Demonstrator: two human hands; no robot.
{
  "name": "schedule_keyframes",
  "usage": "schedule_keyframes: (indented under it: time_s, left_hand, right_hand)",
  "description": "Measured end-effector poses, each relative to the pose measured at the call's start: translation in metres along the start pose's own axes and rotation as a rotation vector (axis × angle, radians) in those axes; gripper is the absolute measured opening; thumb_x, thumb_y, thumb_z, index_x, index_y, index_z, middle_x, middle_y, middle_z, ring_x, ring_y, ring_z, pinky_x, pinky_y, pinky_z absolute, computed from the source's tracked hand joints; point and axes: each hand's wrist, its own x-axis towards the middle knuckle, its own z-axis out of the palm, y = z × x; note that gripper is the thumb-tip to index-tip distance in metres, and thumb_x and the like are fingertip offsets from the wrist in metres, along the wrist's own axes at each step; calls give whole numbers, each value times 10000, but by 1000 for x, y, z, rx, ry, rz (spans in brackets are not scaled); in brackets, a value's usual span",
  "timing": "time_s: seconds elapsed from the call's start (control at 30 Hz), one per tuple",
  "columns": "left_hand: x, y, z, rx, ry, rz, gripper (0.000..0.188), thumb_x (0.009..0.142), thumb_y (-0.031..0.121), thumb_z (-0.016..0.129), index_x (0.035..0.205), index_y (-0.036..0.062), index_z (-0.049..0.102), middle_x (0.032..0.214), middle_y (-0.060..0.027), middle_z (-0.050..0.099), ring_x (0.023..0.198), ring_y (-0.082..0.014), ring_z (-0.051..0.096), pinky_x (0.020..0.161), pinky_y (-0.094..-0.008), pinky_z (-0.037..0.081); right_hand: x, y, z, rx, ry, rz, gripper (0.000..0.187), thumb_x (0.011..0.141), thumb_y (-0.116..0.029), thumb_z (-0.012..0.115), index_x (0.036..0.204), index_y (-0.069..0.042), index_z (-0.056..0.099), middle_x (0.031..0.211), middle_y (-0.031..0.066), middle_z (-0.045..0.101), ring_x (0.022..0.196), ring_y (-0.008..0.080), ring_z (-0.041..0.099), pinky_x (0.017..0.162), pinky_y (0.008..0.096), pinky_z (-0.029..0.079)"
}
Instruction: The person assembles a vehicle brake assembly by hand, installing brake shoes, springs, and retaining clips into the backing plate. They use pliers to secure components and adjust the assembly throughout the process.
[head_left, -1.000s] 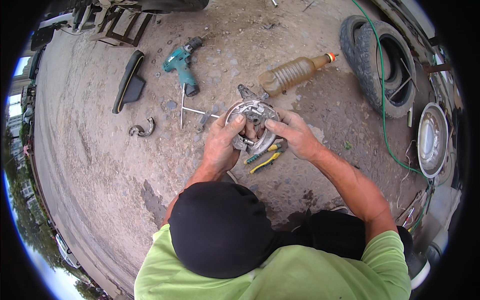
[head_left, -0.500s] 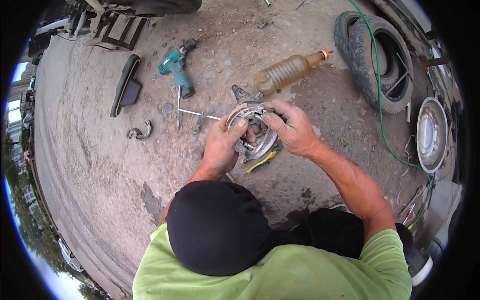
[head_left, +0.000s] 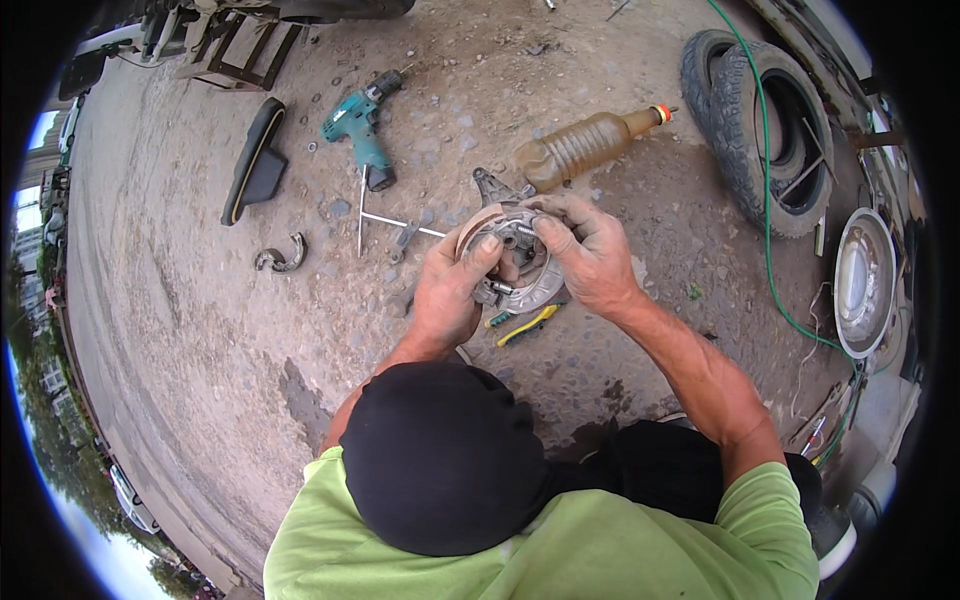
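Observation:
Both of my hands grip a round metal drum brake plate above the ground, one at each side. My left hand is closed on its left side, the thumb resting near a curved brake shoe. My right hand is closed on the upper right, with the thumb pressed by a small coil spring. A metal arm sticks out past the plate's far side. Fingers hide part of the plate's inside. Just below it lies a yellow-handled brush.
Left of my hands are a T-handle wrench, a loose curved brake shoe and a teal cordless drill. A brown plastic bottle lies beyond. On the right are tyres, a green hose and a metal dish.
The brake plate has turned slightly in my hands, so its spring and inner side show more. My right thumb has shifted a little. The whole view has moved slightly.

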Motion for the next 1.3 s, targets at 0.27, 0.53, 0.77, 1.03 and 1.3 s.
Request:
schedule_keyframes:
  time_s: [0.27, 0.53, 0.77, 1.03, 1.3]
  left_hand:
    - [15, 6, 1, 60, -58, -134, 444, 1043, 261, 664, 1344, -58, 594, 916, -85, 676, 841, -196, 668, 791, -354, 566]
    - [41, -1, -6, -97, -84, -231, 517, 1106, 416, 525, 1405, -5, 548, 1110, -138, 694, 1030, -260, 700, 869, -451, 599]
    - [103, -26, 17, 160, -172, -370, 444, 1109, 355, 546, 1394, 15, 555, 1169, -128, 714, 930, -197, 699, 758, -342, 593]
    - [122, -12, 22, 694, -388, -262, 381, 1048, 269, 667, 1292, -20, 619, 959, -61, 699, 716, -126, 653, 651, -298, 563]
    - [103, -18, 15, 428, -186, -88, 325, 1032, 222, 708, 1227, -27, 638, 969, -39, 683, 864, -117, 626, 784, -295, 515]
  right_hand:
    - [7, 9, -13, -1, -77, 50, 412, 1070, -366, 643, 1136, 38, 692, 925, 57, 713, 861, 102, 623, 769, 298, 527]
    - [12, 17, -27, 12, 73, 189, 439, 1099, -422, 575, 1045, -1, 685, 848, 22, 655, 788, 89, 571, 713, 284, 470]
    - [36, 41, -57, 352, 244, 288, 417, 1103, -448, 567, 1236, -61, 645, 993, 8, 653, 893, 93, 628, 785, 290, 540]
    - [45, 41, -86, 256, 82, 441, 404, 1027, -441, 689, 1179, -67, 682, 919, -10, 618, 773, 76, 582, 647, 263, 511]
    - [32, 38, -49, 333, 191, 262, 480, 988, -464, 742, 1039, 8, 677, 860, 47, 674, 707, 111, 625, 635, 296, 513]
